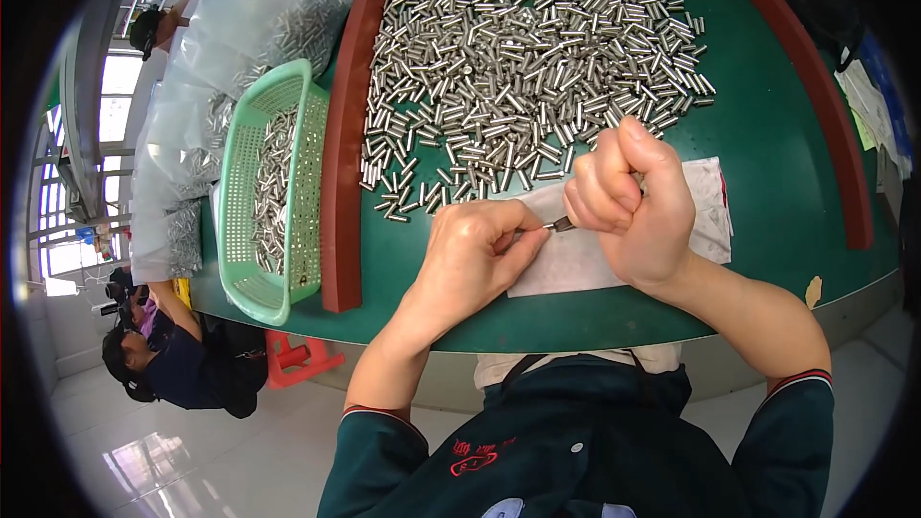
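Observation:
A small shiny metal pin [548, 226] is pinched between the thumb and forefinger of my left hand [470, 251]. Its end meets the dark tip of a slim tool [564, 223] that pokes out of my right hand [641, 211]. My right hand is closed in a fist round that tool, thumb up, so most of it is hidden and its kind cannot be told. Both hands are over a white cloth [566, 267] on the green table [767, 134]. Just beyond them spreads a big heap of loose metal pins [528, 67].
Dark red wooden rails [342, 173] border the heap. To the left stands a light green plastic basket [240, 269] with more pins, beside clear plastic bags [206, 48] of metal parts. Another person [182, 360] is at the lower left, near a red stool [302, 357].

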Tool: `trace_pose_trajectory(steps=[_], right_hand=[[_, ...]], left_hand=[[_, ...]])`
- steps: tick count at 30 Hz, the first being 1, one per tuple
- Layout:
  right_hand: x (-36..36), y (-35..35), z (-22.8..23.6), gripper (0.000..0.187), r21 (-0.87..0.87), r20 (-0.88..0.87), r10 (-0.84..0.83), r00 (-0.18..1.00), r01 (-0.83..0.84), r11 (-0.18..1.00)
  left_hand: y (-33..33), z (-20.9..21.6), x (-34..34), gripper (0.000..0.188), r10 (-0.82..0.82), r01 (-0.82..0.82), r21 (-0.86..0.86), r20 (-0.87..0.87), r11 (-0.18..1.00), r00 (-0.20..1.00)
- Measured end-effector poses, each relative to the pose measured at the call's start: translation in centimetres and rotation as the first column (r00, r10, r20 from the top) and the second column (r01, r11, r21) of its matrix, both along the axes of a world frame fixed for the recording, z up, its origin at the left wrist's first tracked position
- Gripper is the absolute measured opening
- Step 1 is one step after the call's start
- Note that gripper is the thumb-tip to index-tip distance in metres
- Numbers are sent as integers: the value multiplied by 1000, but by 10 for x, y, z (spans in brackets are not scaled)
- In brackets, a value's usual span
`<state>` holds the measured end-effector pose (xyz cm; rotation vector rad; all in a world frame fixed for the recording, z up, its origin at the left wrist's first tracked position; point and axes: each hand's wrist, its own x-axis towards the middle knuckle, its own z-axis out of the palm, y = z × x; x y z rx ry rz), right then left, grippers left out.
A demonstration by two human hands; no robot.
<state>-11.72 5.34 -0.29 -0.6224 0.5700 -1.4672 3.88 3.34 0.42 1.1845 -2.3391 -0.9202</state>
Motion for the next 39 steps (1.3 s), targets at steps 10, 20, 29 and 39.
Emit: trace_pose_trajectory(steps=[10, 20, 29, 39], right_hand=[[1, 0, -2, 42, 4, 9, 4, 1000, -4, 1000], [2, 2, -1, 41, -8, -16, 13, 1000, -14, 1000], [3, 2, -1, 41, -5, 10, 13, 1000, -13, 1000], [14, 9, 0, 43, -132, -209, -90, 974, 64, 989]], left_hand=[[0, -2, 3, 7, 28, -30, 81, 22, 996, 999], [2, 0, 1, 7, 55, -55, 91, 5, 994, 998], [3, -4, 1, 7, 68, -65, 97, -30, 993, 997], [1, -1, -2, 8, 53, -49, 64, -67, 997, 996]])
